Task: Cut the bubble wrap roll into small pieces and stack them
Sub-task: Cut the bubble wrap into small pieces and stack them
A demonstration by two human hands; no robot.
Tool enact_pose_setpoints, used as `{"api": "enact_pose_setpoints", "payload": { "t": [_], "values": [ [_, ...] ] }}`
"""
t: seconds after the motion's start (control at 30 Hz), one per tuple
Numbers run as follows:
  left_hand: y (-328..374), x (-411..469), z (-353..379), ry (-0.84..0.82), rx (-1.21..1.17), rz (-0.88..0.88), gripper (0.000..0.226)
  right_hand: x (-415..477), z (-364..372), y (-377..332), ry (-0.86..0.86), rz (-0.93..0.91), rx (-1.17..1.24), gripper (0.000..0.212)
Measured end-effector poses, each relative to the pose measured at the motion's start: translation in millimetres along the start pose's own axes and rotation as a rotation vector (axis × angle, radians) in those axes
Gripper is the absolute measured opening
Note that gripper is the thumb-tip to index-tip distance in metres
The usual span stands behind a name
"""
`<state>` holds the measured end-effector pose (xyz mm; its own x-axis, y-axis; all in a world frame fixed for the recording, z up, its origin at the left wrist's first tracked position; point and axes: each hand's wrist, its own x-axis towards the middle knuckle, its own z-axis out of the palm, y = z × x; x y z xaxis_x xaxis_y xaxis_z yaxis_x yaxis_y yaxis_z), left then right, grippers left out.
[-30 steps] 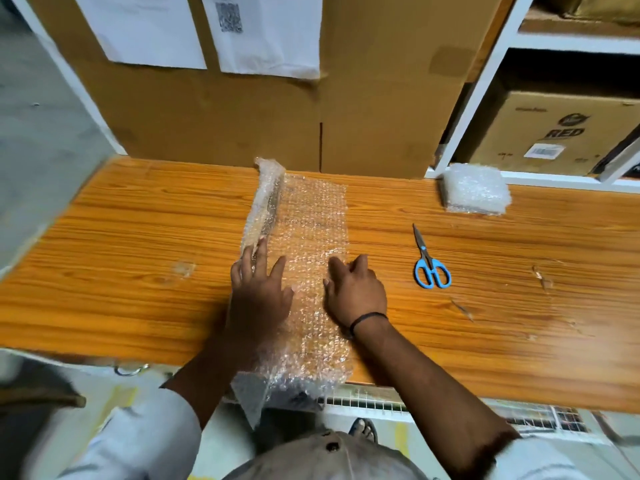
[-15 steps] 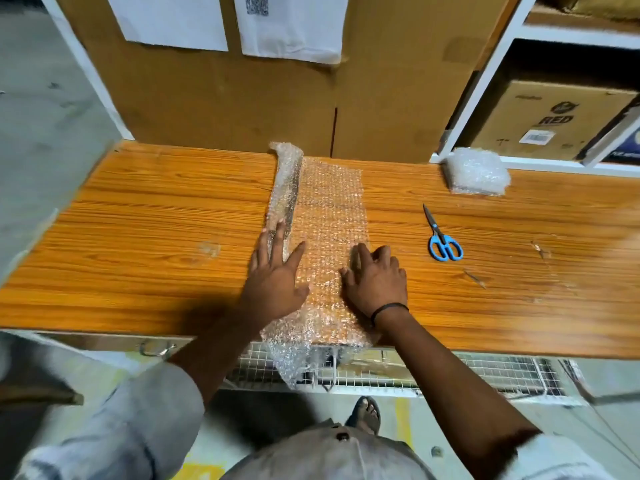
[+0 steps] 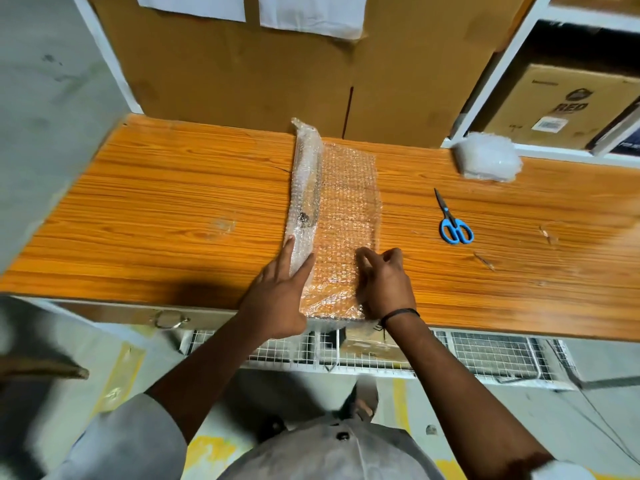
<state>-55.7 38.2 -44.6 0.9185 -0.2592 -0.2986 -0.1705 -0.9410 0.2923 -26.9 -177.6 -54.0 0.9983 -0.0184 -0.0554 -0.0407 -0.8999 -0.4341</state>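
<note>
Bubble wrap roll (image 3: 304,188) at surface (image 3: 173,202) centre, sheet (image 3: 349,202) unrolled toward 3 o'clock — left hand (image 3: 277,299) fingers straight, spread against roll's 6 o'clock end; right hand (image 3: 384,282) fingers curled, pinching sheet — scissors (image 3: 455,226) at 3 o'clock.

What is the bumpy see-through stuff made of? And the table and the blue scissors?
The bubble wrap looks like thin clear plastic: shiny, bubbly, with the table showing through. The table looks like wood or wood-look laminate: orange with grain lines. The scissors seem to have blue plastic handles and dark, probably metal, blades.
</note>
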Motion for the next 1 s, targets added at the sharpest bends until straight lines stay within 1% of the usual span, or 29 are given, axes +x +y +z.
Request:
{"api": "enact_pose_setpoints", "payload": {
  "t": [0.07,0.17,0.23,0.3,0.33,0.37,0.5,0.57,0.63,0.67,0.7,0.73,0.83,0.9,1.0],
  "values": [
    [-3.3,-4.5,1.5,0.011,0.029,0.027,0.124,1.9,2.1,5.5,0.054,-0.005,0.011,0.060],
    [-12.0,-7.1,0.7,0.031,-0.011,0.036,0.126,4.9,0.1,13.1,0.103,0.033,0.036,0.061],
    [-19.8,-5.2,-2.0,0.022,-0.147,0.045,0.129,6.2,-1.4,19.1,0.121,0.055,0.067,0.063],
    [-28.8,-2.2,-8.3,0.039,-0.402,0.036,0.130,8.0,-2.6,24.9,0.150,0.072,0.097,0.062],
    [-33.7,-1.3,-12.2,0.055,-0.507,0.019,0.129,8.6,-3.3,27.5,0.164,0.088,0.117,0.059],
    [-38.3,-0.2,-16.5,0.072,-0.562,0.002,0.125,9.6,-4.5,29.7,0.178,0.114,0.145,0.054],
    [-52.5,5.7,-25.8,0.096,-0.590,-0.068,0.111,15.8,-9.4,39.3,0.248,0.223,0.253,0.031],
    [-51.6,7.1,-23.4,0.112,-0.614,-0.037,0.102,15.9,-10.1,41.6,0.248,0.212,0.268,0.029],
    [-41.9,7.7,-18.4,0.210,-0.573,0.021,0.086,12.4,-10.0,40.5,0.220,0.168,0.254,0.030],
    [-35.4,9.2,-15.1,0.274,-0.506,0.051,0.080,10.0,-10.2,38.8,0.203,0.139,0.232,0.032],
    [-29.3,12.2,-11.7,0.319,-0.417,0.078,0.077,8.0,-10.3,36.8,0.183,0.110,0.201,0.033],
    [-24.2,17.2,-8.5,0.322,-0.322,0.093,0.078,6.7,-10.0,34.7,0.163,0.084,0.169,0.033],
    [-15.3,38.4,-0.1,0.151,-0.029,0.071,0.082,6.0,-9.0,31.4,0.109,0.056,0.125,0.042],
    [-13.7,52.5,4.2,0.064,0.089,0.052,0.079,7.0,-8.6,31.2,0.097,0.043,0.128,0.049],
    [-17.7,73.1,0.9,0.063,0.168,0.055,0.072,13.4,-7.7,30.0,0.095,0.011,0.096,0.047]
  ]
}}
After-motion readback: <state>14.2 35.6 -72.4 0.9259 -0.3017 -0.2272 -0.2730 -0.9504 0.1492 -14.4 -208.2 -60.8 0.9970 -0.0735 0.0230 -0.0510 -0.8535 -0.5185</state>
